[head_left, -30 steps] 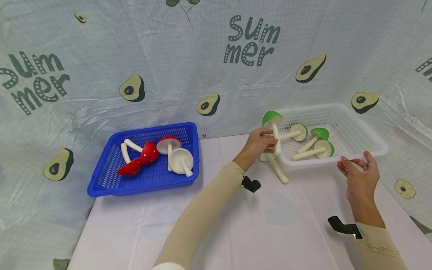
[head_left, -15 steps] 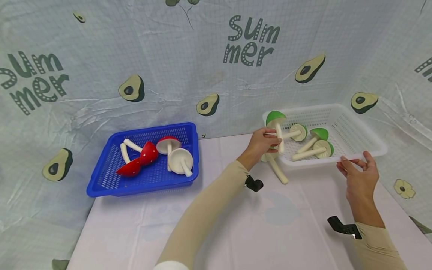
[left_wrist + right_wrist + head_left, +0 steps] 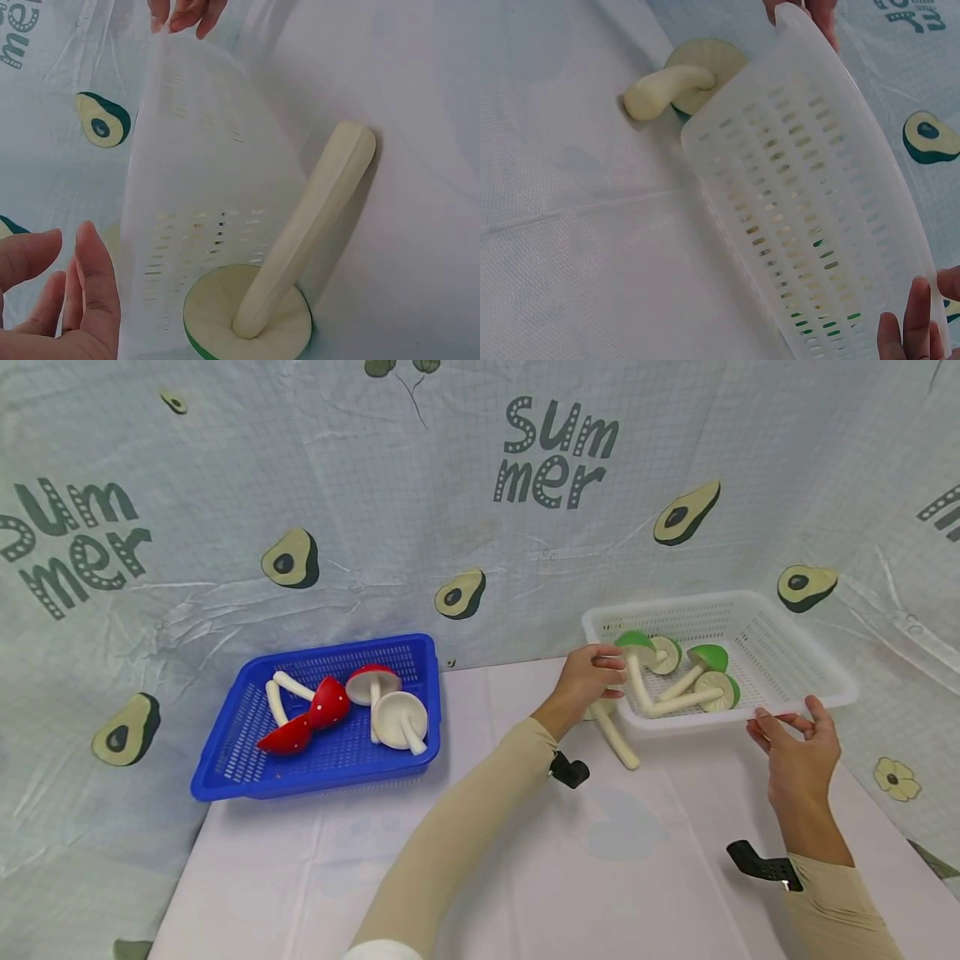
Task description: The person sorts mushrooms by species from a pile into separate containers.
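Note:
My left hand (image 3: 588, 683) is held at the left end of a white plastic basket (image 3: 776, 664), thumb and fingers apart with nothing between them in the left wrist view. Just beyond its fingertips, a toy mushroom with a green cap (image 3: 636, 647) leans inside the basket, stem toward the front. Several more green-capped mushrooms (image 3: 708, 657) lie beside it. Outside, against the basket's front left corner, another green mushroom (image 3: 300, 232) rests on the table, its cap partly behind my left hand in the head view. My right hand (image 3: 804, 756) pinches the basket's front right rim.
A blue basket (image 3: 225, 760) stands on the left of the table, holding several red-capped toy mushrooms (image 3: 330, 702). The white-covered table (image 3: 525, 860) meets a hanging cloth (image 3: 375, 568) printed with avocados right behind both baskets.
My left hand moved slightly right and let go of a green mushroom, which dropped from upright in the fingers to lying in the white basket. My right hand stayed on the rim.

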A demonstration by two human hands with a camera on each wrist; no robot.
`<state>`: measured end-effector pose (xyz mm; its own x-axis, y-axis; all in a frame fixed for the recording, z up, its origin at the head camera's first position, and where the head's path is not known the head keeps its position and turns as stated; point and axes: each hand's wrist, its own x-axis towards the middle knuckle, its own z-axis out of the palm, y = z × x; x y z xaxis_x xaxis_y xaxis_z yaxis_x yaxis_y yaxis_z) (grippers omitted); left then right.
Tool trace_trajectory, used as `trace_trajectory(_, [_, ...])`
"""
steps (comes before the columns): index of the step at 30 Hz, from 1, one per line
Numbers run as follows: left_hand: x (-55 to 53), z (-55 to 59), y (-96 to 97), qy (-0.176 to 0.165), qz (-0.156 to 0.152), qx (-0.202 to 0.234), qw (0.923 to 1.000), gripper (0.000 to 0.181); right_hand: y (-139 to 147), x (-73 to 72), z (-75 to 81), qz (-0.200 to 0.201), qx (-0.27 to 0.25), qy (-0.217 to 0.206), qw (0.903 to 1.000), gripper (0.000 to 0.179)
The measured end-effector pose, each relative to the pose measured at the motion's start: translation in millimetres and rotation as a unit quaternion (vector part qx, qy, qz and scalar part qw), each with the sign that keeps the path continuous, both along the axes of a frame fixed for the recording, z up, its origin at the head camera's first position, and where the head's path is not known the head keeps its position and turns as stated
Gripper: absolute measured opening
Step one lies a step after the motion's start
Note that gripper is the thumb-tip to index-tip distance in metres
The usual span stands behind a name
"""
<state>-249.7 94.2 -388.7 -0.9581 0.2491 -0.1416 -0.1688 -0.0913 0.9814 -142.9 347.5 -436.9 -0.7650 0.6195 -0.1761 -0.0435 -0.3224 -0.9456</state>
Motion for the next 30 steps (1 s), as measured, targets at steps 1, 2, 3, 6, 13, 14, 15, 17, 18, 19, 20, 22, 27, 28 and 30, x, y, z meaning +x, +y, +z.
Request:
trace_trajectory(1, [0.2, -0.2, -0.5, 0.001, -0.001, -0.003, 1.0, 0.037, 0, 0.1, 0.2, 0.001, 0.001, 0.0, 1.0, 0.097])
trace_trajectory(2, [0.5, -0.5, -1.4, 0.002, -0.002, -0.005, 1.0, 0.036, -1, 0.1, 0.5, 0.001, 0.0, 0.0, 1.0, 0.097])
trace_trajectory(3, [0.8, -0.7, -2.7, 0.001, -0.003, -0.007, 1.0, 0.035, -1, 0.3, 0.8, 0.001, -0.002, 0.0, 1.0, 0.097])
trace_trajectory(6, [0.8, -1.8, -8.3, -0.001, -0.002, -0.008, 1.0, 0.032, -1, 0.3, 1.9, 0.001, -0.008, 0.003, 1.0, 0.098])
trace_trajectory(13, [-2.8, -6.1, -29.6, 0.007, -0.003, 0.002, 1.0, 0.036, -1, 0.2, 2.3, 0.002, -0.001, 0.003, 1.0, 0.101])
trace_trajectory(14, [-3.0, -7.1, -32.8, 0.009, -0.002, 0.002, 1.0, 0.037, 0, 0.4, 2.1, 0.002, -0.001, 0.003, 1.0, 0.101])
trace_trajectory(15, [-3.2, -8.4, -35.9, 0.01, -0.002, 0.001, 1.0, 0.038, 0, 0.8, 2.2, 0.002, 0.001, 0.003, 1.0, 0.101])
trace_trajectory(17, [-3.7, -11.4, -41.5, 0.01, -0.001, 0.0, 1.0, 0.037, -1, 1.6, 2.4, 0.003, -0.001, 0.004, 1.0, 0.101])
trace_trajectory(18, [-3.7, -13.1, -43.9, 0.01, 0.001, -0.001, 1.0, 0.036, -1, 1.8, 2.5, 0.003, 0.0, 0.003, 1.0, 0.101])
trace_trajectory(19, [-3.6, -14.4, -46.3, 0.01, 0.001, -0.001, 1.0, 0.035, -1, 1.9, 2.6, 0.003, 0.0, 0.003, 1.0, 0.1])
trace_trajectory(20, [-3.4, -15.8, -48.4, 0.009, 0.002, -0.003, 1.0, 0.035, -1, 2.1, 2.8, 0.003, -0.001, 0.003, 1.0, 0.099])
trace_trajectory(22, [-3.2, -18.9, -52.1, 0.004, 0.005, -0.008, 0.9999, 0.033, -1, 2.4, 3.1, 0.003, 0.001, 0.001, 1.0, 0.098])
trace_trajectory(27, [-1.0, -26.3, -59.1, -0.007, 0.011, -0.022, 0.9997, 0.031, -3, 2.8, 4.4, 0.002, -0.002, -0.002, 1.0, 0.096])
trace_trajectory(28, [-0.3, -28.0, -60.1, -0.01, 0.011, -0.023, 0.9996, 0.031, -3, 2.8, 4.8, 0.001, -0.005, -0.002, 1.0, 0.096])
trace_trajectory(30, [1.0, -31.4, -61.6, -0.014, 0.012, -0.025, 0.9995, 0.03, -3, 2.8, 4.9, 0.001, -0.006, -0.003, 1.0, 0.097])
